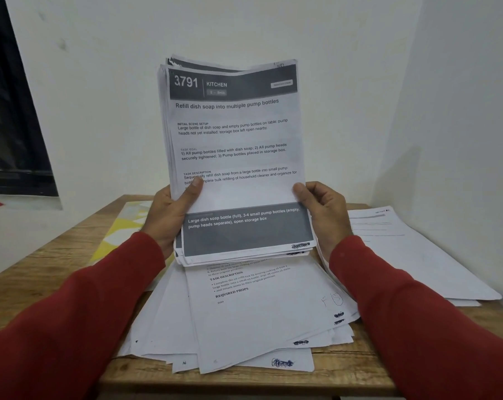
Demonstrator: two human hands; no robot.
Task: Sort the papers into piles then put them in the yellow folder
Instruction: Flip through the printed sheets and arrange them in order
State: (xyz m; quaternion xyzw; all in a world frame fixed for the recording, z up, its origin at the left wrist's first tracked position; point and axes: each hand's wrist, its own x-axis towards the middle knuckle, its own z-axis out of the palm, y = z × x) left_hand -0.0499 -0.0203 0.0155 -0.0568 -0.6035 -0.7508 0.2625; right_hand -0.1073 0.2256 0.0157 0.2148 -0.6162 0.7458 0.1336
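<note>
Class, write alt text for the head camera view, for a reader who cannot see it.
Both hands, left hand and right hand, hold a stack of printed sheets upright above a wooden table. Loose papers lie spread beneath, another pile sits to the right, and a yellow folder lies left.

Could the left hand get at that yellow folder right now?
Probably not at once: the left hand grips the held stack of papers. The yellow folder lies just beyond it on the table, nothing between.
</note>
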